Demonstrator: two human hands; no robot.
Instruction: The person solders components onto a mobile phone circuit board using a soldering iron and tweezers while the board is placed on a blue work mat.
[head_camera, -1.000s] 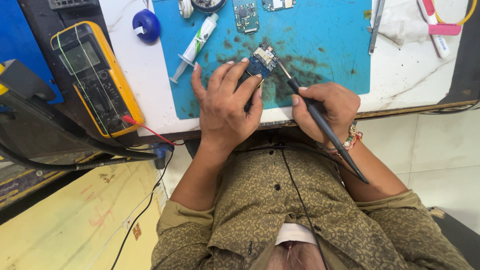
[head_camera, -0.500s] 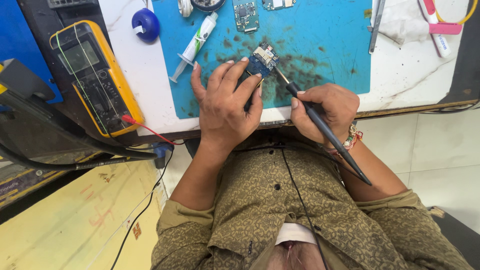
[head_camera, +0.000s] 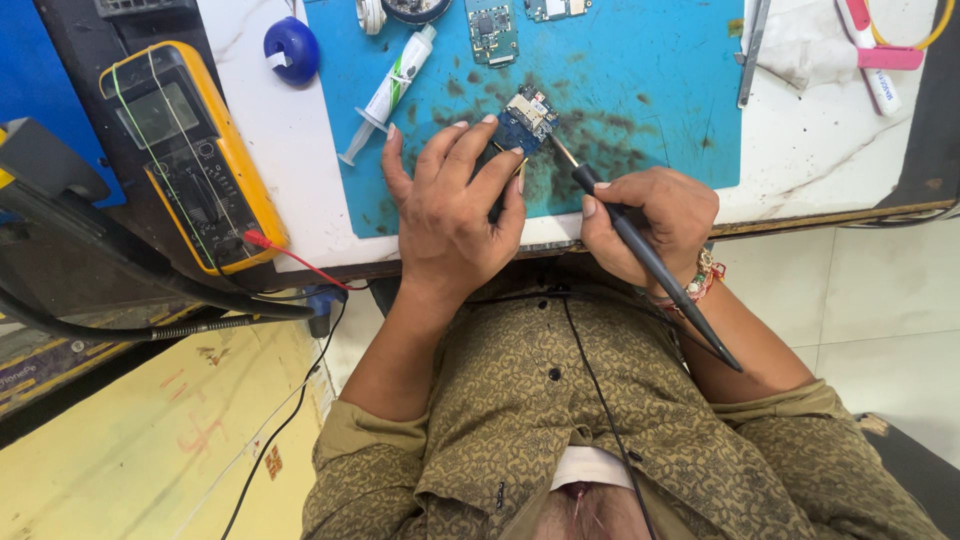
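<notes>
Two hands work over a stained blue rubber mat (head_camera: 640, 90): left hand (head_camera: 455, 215) fingers closed, pinning a small blue circuit board (head_camera: 522, 118); right hand (head_camera: 650, 225) gripping a black pen-shaped soldering iron (head_camera: 640, 250), tip beside the board's edge. Soldering seems underway; steady tip placement matters.

Left hand (head_camera: 455, 215) hides most of the board (head_camera: 525, 117); iron (head_camera: 640, 250) tip contact too small to tell; top boards (head_camera: 492, 25) cropped.

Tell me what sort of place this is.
Likely an electronics repair bench: the right hand holds a soldering iron to a small circuit board on a blue work mat, with a yellow multimeter alongside.
</notes>
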